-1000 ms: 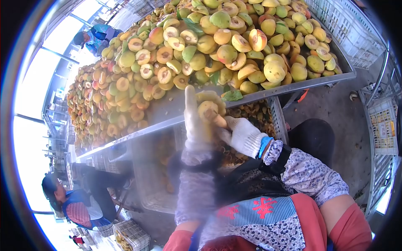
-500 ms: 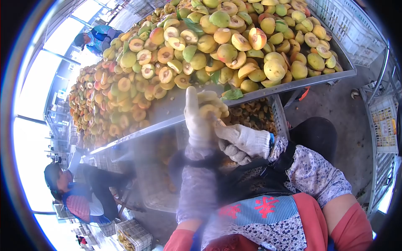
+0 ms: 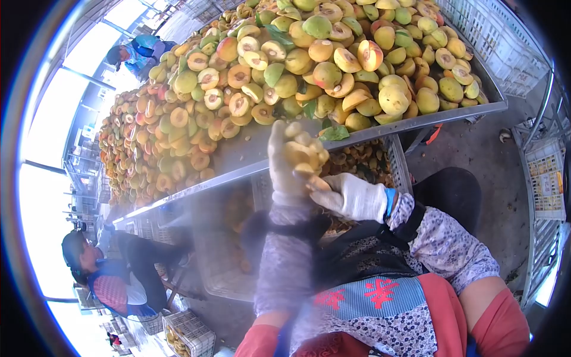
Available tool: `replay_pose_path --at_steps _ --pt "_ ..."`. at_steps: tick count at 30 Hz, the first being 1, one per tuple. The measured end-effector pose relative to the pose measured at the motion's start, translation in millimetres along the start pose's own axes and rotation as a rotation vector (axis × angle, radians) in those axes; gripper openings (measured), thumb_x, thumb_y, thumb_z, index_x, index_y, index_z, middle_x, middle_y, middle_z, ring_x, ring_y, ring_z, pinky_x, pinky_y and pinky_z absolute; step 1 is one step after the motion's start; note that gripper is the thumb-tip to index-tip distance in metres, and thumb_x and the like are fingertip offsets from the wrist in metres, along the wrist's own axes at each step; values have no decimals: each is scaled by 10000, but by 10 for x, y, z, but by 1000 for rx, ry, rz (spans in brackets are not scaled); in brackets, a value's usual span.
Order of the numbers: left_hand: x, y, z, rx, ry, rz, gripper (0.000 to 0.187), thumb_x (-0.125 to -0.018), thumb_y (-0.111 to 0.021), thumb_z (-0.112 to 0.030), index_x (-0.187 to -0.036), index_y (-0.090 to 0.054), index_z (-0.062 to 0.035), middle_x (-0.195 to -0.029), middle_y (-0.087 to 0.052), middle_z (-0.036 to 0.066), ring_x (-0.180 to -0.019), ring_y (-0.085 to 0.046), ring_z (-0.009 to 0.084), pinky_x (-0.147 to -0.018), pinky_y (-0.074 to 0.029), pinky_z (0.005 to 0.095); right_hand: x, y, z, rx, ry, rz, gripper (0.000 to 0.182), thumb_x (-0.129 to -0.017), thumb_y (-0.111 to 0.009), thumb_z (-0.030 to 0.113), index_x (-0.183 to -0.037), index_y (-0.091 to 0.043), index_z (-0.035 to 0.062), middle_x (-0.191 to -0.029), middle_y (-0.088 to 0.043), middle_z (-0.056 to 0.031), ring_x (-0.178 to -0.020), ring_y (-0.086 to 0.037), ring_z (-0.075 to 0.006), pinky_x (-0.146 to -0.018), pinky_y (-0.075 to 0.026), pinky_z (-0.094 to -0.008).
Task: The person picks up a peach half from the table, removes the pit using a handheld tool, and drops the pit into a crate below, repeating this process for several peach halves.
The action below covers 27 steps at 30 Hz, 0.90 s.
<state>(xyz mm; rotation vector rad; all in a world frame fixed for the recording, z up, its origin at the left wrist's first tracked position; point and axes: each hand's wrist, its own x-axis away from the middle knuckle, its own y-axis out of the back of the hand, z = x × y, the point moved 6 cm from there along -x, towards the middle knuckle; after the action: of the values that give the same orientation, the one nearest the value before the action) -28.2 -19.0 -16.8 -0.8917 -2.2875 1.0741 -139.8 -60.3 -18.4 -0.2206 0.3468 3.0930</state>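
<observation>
My left hand, in a whitish work glove, is raised at the near edge of the metal table. Its fingers are curled round a yellow peach, partly hidden by them, and the thumb points up. Close against it from the right is my gloved right hand, closed on a short tan tool whose tip meets the peach; its exact kind I cannot tell. Just beyond the hands lies a large heap of whole and halved peaches, with a green leaf at the table's edge.
Below the table edge stands a crate beside more fruit pieces. A person sits at the left by the table, and another person is at the far side. White crates are stacked at the right; a crate with fruit stands lower left.
Both hands stay together; the left fingers have curled further round the peach. My right hand has shifted slightly up and its fingers have closed in. The seated person's arm has drawn back slightly.
</observation>
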Motion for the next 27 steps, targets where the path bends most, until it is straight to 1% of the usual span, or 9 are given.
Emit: replay_pose_path --at_steps 1,4,6,11,16,18,20,22,27 --pt "-27 31 -27 154 2 -2 295 -991 -554 -398 -1017 -600 -108 -764 -565 9 -666 -576 211 -590 -524 356 63 -7 -125 156 -132 93 345 -998 -454 394 -1107 -608 105 -903 -686 -178 -919 -661 -380 -807 -525 -435" --pt "93 85 -376 90 -90 -62 283 -981 -579 -386 -1016 -601 -106 -785 -579 22 -694 -594 208 -590 -536 344 102 156 -66 623 -245 232 301 -989 -439 344 -1161 -608 164 -946 -686 -173 -925 -672 -372 -812 -533 -458" --pt "440 135 -801 -234 -256 -402 332 -984 -573 -392 -1058 -605 -70 -822 -606 35 -743 -627 205 -599 -550 339 139 228 36 736 -440 331 313 -971 -437 310 -1214 -601 203 -982 -686 -158 -949 -670 -379 -844 -525 -484" --pt "1021 554 -1929 -1809 -563 -738 529 -947 -636 -444 -1131 -658 51 -940 -665 65 -794 -573 107 -683 -462 238 208 197 -59 679 -476 344 363 -942 -466 369 -1187 -648 171 -1040 -698 -183 -976 -663 -386 -889 -507 -490" --pt "-12 359 -1473 -1462 -333 -521 624 -889 -672 -506 -1201 -635 34 -960 -678 98 -855 -617 153 -770 -488 291 136 243 -131 560 -457 162 469 -937 -567 472 -1047 -669 28 -941 -698 -235 -937 -663 -412 -831 -511 -476" --pt "-534 366 -1227 -1928 -398 -345 467 -866 -642 -390 -1200 -627 -65 -1032 -678 222 -957 -657 375 -865 -505 421 87 381 -142 603 -408 33 438 -930 -601 431 -1069 -669 21 -934 -696 -232 -908 -660 -421 -801 -519 -467" --pt "-938 540 -1002 -2003 -281 -434 517 -814 -677 -416 -1182 -631 -55 -1043 -686 228 -964 -662 381 -868 -506 442 94 520 -177 458 -107 -241 359 -932 -568 378 -977 -688 42 -907 -683 -245 -870 -653 -423 -783 -513 -503" --pt "-995 497 -898 -2066 -309 -620 515 -776 -715 -383 -1154 -638 -42 -1008 -699 222 -955 -669 372 -853 -513 433 82 637 -149 464 -155 -329 379 -934 -590 396 -949 -686 29 -842 -669 -248 -824 -638 -444 -745 -504 -508" --pt "-876 741 -916 -1193 -131 -312 355 -814 -753 -221 -1083 -665 -6 -902 -686 73 -789 -642 153 -705 -511 276 55 708 -48 402 -129 -389 343 -951 -615 334 -1021 -662 1 -869 -666 -253 -856 -636 -440 -721 -508 -481"
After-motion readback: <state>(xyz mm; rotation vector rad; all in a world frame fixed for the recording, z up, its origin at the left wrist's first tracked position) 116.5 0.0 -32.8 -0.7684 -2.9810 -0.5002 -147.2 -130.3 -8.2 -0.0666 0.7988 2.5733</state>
